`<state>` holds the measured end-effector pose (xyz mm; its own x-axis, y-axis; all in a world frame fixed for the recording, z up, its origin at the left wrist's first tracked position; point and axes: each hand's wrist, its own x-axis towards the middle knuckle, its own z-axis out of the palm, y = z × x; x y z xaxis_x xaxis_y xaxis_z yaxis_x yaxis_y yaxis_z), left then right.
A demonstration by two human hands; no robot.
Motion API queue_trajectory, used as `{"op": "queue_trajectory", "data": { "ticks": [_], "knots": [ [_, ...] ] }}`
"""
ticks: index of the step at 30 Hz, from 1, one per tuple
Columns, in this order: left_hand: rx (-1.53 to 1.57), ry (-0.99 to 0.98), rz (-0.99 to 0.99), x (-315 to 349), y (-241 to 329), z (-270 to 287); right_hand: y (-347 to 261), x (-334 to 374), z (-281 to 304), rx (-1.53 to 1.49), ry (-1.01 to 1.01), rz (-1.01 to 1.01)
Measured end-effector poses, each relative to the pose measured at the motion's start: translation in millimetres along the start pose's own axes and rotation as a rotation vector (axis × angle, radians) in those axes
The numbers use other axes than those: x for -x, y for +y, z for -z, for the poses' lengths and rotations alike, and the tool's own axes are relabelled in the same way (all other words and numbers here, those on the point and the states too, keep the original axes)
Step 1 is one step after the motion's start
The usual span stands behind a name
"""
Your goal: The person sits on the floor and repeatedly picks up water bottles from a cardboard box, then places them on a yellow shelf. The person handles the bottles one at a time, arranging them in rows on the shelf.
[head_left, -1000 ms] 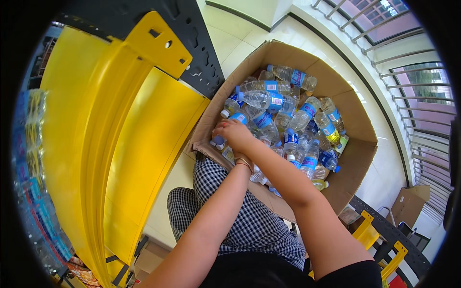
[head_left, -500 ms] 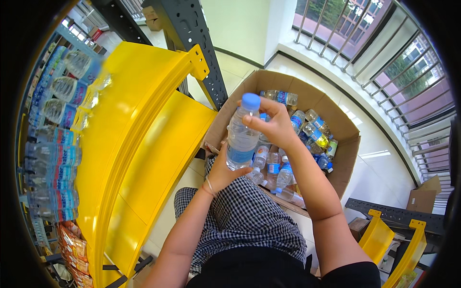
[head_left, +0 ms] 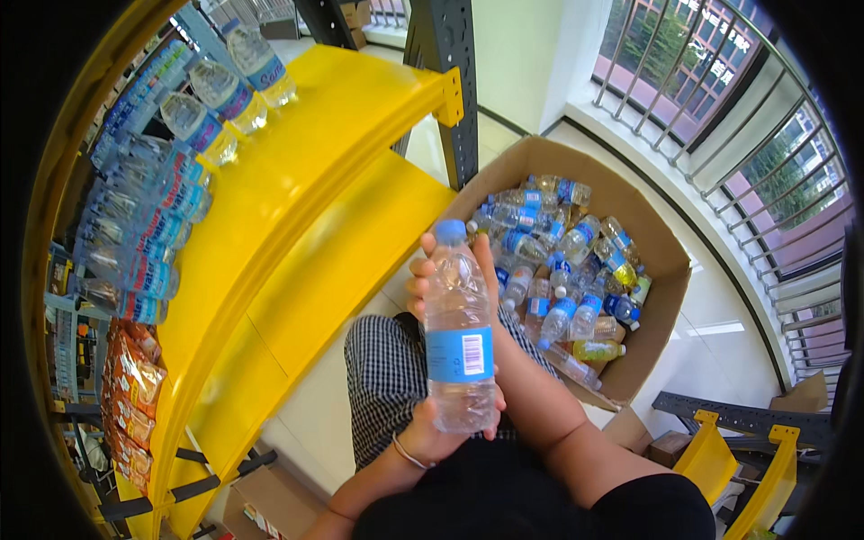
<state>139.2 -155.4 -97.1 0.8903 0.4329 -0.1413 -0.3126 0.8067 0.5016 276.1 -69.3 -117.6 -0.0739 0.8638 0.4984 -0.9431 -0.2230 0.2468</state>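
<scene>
Upright before my body is a clear plastic water bottle (head_left: pixel 461 297) with a blue cap and a blue label, its barcode toward me. My left hand (head_left: pixel 434 439) closes round its base. Behind the upper part, my right hand (head_left: pixel 487 270) wraps it, fingers showing on the left side and thumb on the right; the palm is hidden by the bottle. Beyond it on the floor, a large open cardboard box (head_left: pixel 661 315) holds several loose bottles (head_left: pixel 576 238), many blue-capped and some with yellowish liquid.
A yellow shelf (head_left: pixel 297 162) runs along my left, carrying standing water bottles (head_left: pixel 216 94), more bottles (head_left: pixel 148 234) with blue-and-red labels and orange snack packs (head_left: pixel 135 396). Its dark perforated post (head_left: pixel 445 45) rises near the box. Yellow shelf beams (head_left: pixel 706 459) are at lower right.
The bottle has come down and closer to my body, and its barcode now faces me. My right hand has gone from near its cap to behind it. The view has shifted left.
</scene>
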Motion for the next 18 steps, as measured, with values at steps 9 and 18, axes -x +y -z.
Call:
{"op": "queue_trajectory", "data": {
  "ticks": [9, 18],
  "knots": [
    [-0.208, 0.12, -0.022, 15.5, 23.2, 21.7, -4.7, -3.6, -18.9, 0.311, 0.268, 0.037],
    [-0.665, 0.292, -0.287, 16.8, 65.3, 7.7, -7.3, -11.5, -39.8, 0.807, 0.639, 0.134]
  ]
}}
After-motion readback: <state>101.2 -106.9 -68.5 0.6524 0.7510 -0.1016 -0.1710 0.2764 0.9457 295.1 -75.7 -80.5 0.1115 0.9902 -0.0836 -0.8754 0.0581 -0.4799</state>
